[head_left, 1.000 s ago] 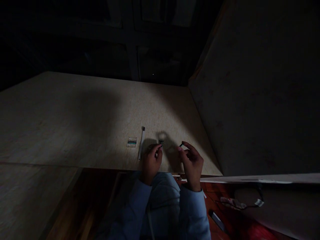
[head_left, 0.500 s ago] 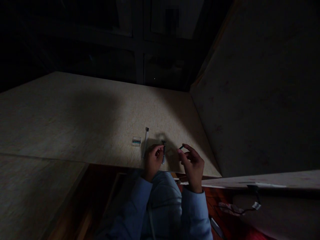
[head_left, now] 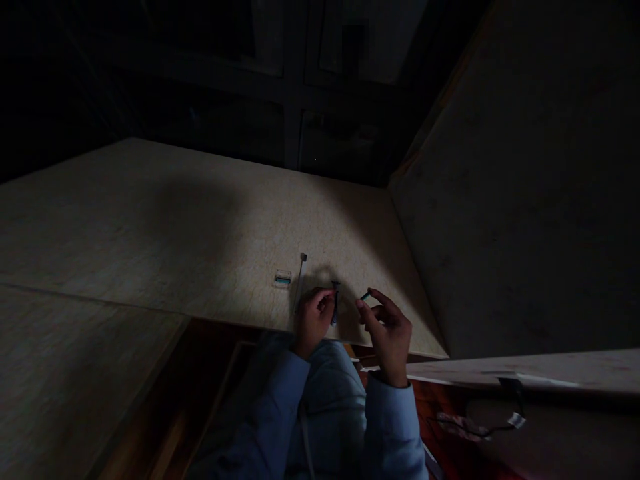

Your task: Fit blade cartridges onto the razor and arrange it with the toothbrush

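Observation:
My left hand (head_left: 314,320) is closed, thumb and fingertips pinched at the upper part of a slim dark razor (head_left: 335,308), whose narrow head points away from me. To the right, my right hand (head_left: 390,333) pinches a small dark-and-teal razor cartridge (head_left: 365,296) between thumb and index finger, a little above the table. The two hands are apart. Left of my left hand lies a thin pale stick (head_left: 301,280) with a dark square tip; its near end is behind the hand. Beside it sits a small clear case (head_left: 283,279) with a teal strip inside.
The pale speckled table (head_left: 225,253) ends just in front of my lap. A tall pale panel (head_left: 520,200) rises along its right side. Dark window frames (head_left: 293,100) stand behind. At lower right a black cable (head_left: 500,423) hangs near the floor. The room is dim.
The whole view has shifted slightly, so the table things appear a bit farther right. Both hands keep their pinches, with the razor and the cartridge in nearly the same places between them.

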`<state>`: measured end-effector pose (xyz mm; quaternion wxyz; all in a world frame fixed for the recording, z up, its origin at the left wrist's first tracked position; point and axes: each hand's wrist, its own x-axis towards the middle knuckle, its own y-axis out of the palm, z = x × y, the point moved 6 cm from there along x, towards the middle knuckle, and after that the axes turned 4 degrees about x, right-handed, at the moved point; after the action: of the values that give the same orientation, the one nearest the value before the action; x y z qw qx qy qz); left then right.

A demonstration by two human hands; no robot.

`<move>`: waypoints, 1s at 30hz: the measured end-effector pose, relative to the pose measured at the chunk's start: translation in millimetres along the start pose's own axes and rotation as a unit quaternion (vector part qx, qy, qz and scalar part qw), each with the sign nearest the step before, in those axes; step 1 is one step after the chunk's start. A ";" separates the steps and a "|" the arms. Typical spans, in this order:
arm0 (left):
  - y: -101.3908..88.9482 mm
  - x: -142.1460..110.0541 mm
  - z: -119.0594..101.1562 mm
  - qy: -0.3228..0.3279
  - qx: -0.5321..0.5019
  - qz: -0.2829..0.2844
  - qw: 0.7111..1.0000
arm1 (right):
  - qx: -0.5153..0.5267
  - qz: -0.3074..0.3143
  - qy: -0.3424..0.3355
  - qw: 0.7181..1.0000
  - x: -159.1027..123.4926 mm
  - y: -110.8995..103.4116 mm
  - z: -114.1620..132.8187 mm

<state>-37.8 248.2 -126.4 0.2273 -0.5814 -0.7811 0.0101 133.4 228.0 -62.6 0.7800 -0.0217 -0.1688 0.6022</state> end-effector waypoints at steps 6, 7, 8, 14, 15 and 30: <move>0.2 0.2 1.0 -0.002 -0.004 0.004 1.000 | 0.005 -0.002 0.001 1.000 -1.7 -2.0 1.9; 0.6 0.4 1.1 0.000 -0.003 0.004 1.000 | 0.008 -0.005 0.003 1.000 -1.9 -2.8 2.0; 0.9 0.5 1.0 0.001 -0.002 0.004 1.000 | 0.012 -0.008 0.006 1.000 -2.1 -3.4 2.1; -6.8 -6.2 -2.5 -0.006 -0.040 -0.023 0.999 | 0.076 0.005 0.034 0.997 -3.3 -2.0 3.0; -11.1 -7.8 -4.3 -0.002 -0.031 -0.029 0.999 | 0.088 0.006 0.038 0.995 -3.6 -1.4 2.8; -67.1 7.3 0.3 -0.201 0.317 0.030 0.926 | 0.148 -0.010 0.067 0.987 -2.6 3.8 -9.2</move>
<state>-100.2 233.2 -105.3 0.2373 -0.4878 -0.7486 0.3812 132.0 228.1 -72.8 0.7902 0.0556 -0.0256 0.6097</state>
